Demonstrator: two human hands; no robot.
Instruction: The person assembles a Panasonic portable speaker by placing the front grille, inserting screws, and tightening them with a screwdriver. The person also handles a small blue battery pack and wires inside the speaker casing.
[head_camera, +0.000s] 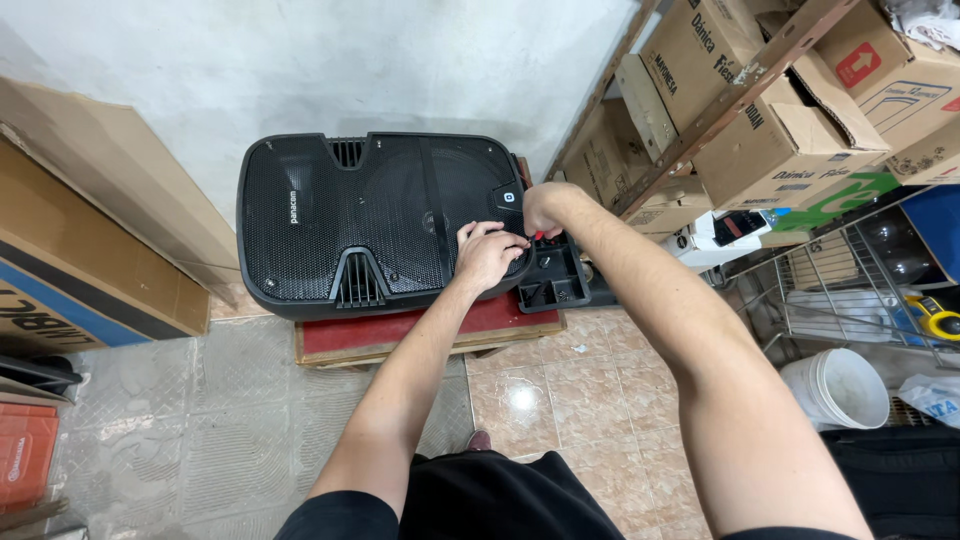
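Both hands meet at the speaker's right end. Left hand (487, 255) rests curled on the grille, fingers bent together, holding nothing I can make out. Right hand (541, 208) is closed around a small red tool (537, 236), probably a screwdriver, though it is mostly hidden. Beneath them the black speaker (370, 220) lies flat on a low red platform (400, 330) on the tiled floor (560, 390). Farther right, a white bucket (838, 388) sits near cardboard boxes (770, 110).

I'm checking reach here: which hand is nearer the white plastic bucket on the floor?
Right. The right hand is over the black speaker's end, on the white plastic bucket's side; the left hand rests on the grille, slightly farther away.
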